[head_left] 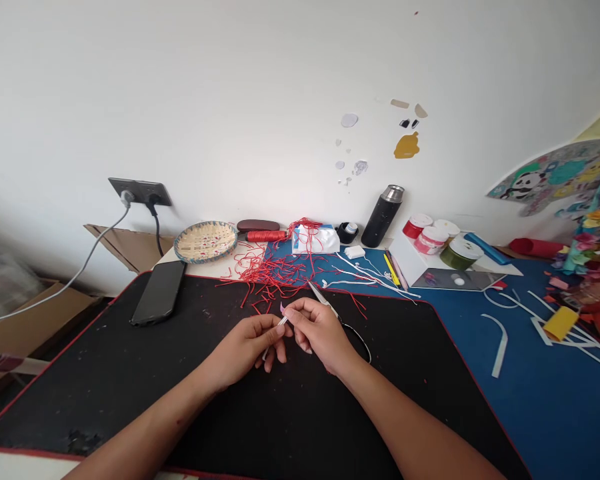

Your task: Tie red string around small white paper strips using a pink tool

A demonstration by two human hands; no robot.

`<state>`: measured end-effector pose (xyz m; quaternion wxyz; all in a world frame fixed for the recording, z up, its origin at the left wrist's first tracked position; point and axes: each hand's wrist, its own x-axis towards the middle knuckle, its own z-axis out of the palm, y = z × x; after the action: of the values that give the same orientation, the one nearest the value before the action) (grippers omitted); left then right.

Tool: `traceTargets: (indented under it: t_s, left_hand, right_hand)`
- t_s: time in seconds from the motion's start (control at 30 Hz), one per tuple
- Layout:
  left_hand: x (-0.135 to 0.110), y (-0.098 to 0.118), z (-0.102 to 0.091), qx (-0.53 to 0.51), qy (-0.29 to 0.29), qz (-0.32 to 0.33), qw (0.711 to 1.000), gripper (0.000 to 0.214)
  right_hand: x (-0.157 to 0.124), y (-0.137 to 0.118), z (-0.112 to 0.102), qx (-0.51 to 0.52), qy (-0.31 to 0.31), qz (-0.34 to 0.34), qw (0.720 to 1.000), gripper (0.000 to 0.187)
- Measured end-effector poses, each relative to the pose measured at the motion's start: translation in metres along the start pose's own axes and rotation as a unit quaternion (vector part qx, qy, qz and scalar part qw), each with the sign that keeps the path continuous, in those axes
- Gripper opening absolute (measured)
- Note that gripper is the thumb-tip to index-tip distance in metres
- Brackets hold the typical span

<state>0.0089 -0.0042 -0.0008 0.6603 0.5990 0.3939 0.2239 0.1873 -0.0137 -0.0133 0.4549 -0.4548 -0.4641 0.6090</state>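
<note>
My left hand (253, 341) and my right hand (320, 329) meet over the black desk mat (130, 387). The left fingers pinch a thin white strip (281, 322) that runs down through the hand. My right hand is closed round a pair of scissors (325, 298); the blades point up and away, and a black handle loop (360, 340) shows behind the wrist. The right thumb and forefinger also touch the top of the strip, where a tiny pink bit (283, 308) sticks up. Red cord scraps (275, 273) lie just beyond both hands.
A black phone (159, 292) lies at the mat's left. Along the wall stand a woven basket (206, 241), a red thread spool (266, 235), a black flask (383, 215) and ribbon rolls (443, 243). White strips and coloured paper scraps (560, 323) cover the blue surface to the right.
</note>
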Motion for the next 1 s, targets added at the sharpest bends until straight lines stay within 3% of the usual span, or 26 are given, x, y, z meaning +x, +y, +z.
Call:
traceTargets:
  t_s: [0.5,0.63,0.8,1.0]
  left_hand:
    - [-0.002,0.000,0.003,0.069,0.031,0.051,0.996,0.039]
    - [-0.004,-0.003,0.003,0.130,0.053,0.069,0.988,0.038]
    - [-0.007,-0.004,0.001,0.292,0.100,0.108,0.945,0.041]
    - [-0.005,-0.008,-0.004,0.455,0.127,0.112,0.874,0.032]
  right_hand:
    - [0.000,0.004,-0.001,0.098,-0.042,0.058,0.993,0.037]
    - [-0.001,0.002,0.000,0.107,-0.055,0.071,0.990,0.037]
    - [-0.001,0.003,0.000,0.070,-0.057,0.072,0.993,0.035]
    - [0.000,0.008,0.000,-0.066,-0.050,0.034,0.996,0.030]
